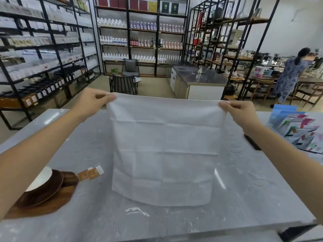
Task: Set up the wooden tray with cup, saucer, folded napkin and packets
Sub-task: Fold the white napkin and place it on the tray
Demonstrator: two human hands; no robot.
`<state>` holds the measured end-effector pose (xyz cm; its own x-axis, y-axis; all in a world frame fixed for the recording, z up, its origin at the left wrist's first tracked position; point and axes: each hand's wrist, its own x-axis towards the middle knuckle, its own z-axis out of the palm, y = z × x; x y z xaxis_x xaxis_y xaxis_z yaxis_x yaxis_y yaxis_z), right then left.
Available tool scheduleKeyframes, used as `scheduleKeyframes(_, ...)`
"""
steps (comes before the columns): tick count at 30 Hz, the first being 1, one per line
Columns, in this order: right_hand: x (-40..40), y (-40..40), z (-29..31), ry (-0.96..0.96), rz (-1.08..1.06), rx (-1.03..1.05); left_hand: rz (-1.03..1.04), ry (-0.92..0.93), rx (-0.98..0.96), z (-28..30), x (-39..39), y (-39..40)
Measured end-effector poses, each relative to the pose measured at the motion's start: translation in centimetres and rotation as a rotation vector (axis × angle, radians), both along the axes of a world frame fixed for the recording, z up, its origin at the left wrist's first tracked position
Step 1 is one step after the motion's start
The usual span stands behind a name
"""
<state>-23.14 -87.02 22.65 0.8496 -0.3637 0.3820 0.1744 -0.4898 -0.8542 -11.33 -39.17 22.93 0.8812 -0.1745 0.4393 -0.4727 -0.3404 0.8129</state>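
Closest, at the left edge of the grey marble-look table, sits one dark brown wooden tray. On it rests one round dark wooden saucer with one white cup on top, partly hidden by the left arm. Two small tan paper packets lie at the tray's far corner; their print is too blurry to read.

Farther out, one thin white square napkin hangs open above the table, with fold lines across it. The left hand pinches its top left corner between thumb and fingers, with the other fingers curled in. The right hand pinches the top right corner the same way.

At the far right edge stands a pile of colourful printed pouches. Beyond are black metal shelves of bottles and one person in a blue patterned dress
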Motion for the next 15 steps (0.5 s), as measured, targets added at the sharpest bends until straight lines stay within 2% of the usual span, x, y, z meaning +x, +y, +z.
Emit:
scheduleKeyframes(3,0.5,0.2,1.0,-0.08,-0.018,-0.018,0.027,-0.048,-0.101,0.2,0.7,0.0)
scheduleKeyframes(7,-0.7,-0.1,1.4,-0.077,0.033,-0.072,-0.002,-0.048,-0.223,-0.2,-0.3,1.0)
scheduleKeyframes(15,-5.7,-0.4,-1.6,-0.069,0.132,-0.049,-0.095,-0.008,-0.131,-2.1,-5.1,3.8)
